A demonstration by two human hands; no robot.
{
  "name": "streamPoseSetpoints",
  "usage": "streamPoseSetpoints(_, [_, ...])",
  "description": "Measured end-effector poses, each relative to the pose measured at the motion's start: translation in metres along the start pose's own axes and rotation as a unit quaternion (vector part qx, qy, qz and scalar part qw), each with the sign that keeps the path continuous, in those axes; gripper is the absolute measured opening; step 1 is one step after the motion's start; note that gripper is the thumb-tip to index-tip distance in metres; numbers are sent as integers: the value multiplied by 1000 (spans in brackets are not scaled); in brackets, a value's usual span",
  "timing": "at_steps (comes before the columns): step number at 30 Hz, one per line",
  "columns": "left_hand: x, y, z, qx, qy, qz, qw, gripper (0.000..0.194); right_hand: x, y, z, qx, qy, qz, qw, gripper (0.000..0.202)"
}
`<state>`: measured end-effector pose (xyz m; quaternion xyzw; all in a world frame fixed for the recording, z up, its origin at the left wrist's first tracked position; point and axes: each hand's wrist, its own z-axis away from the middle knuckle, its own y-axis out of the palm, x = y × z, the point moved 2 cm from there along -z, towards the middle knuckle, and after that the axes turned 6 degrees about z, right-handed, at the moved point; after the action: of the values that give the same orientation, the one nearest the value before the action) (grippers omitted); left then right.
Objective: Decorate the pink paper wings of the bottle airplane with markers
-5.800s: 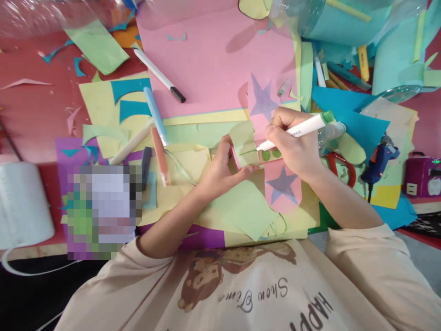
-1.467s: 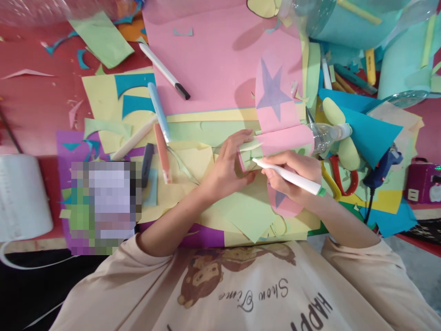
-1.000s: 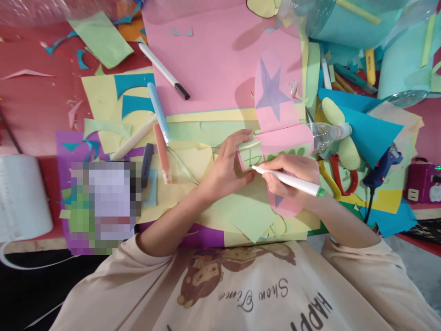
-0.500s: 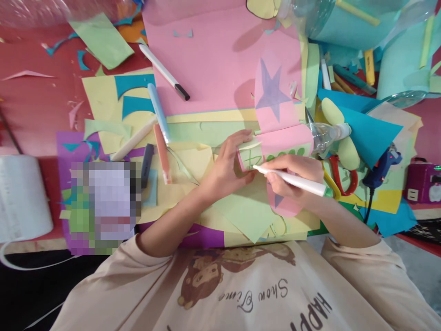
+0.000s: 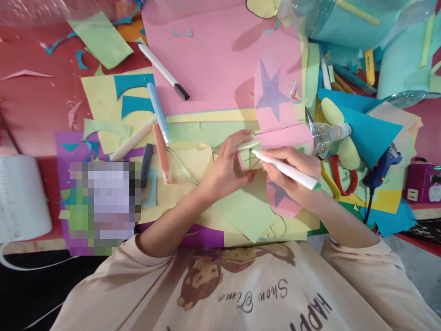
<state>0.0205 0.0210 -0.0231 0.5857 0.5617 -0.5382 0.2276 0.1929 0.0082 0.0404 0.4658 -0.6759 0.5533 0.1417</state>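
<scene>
A plastic bottle [image 5: 322,138] wrapped in pink paper lies on its side, its white cap to the right. Pink paper wings [image 5: 272,94] with purple stars stick out from both sides. My left hand [image 5: 229,168] is closed around the bottle's left end. My right hand [image 5: 292,172] grips a white felt-tip marker [image 5: 287,170] with a green end. The marker's tip meets, or nearly meets, a pale green paper panel [image 5: 245,158] that carries green lines. My right fingers cover most of a second panel with green dots.
Loose markers, such as a light blue one [image 5: 158,112] and an orange one [image 5: 161,154], lie to the left. Red-handled scissors [image 5: 346,179] and a blue glue gun [image 5: 382,168] lie at the right. Coloured paper scraps surround the bottle; a white cylinder [image 5: 24,197] stands far left.
My right hand has shifted slightly left and away from my body, taking the marker tip to the panel's upper part. My left hand and the bottle stay in place.
</scene>
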Motion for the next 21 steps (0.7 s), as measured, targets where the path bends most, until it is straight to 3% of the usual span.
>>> streamPoseSetpoints(21, [-2,-2,-1,13,-29,-12,999,62,6,-5,-6,-2,-11,15,1000,4])
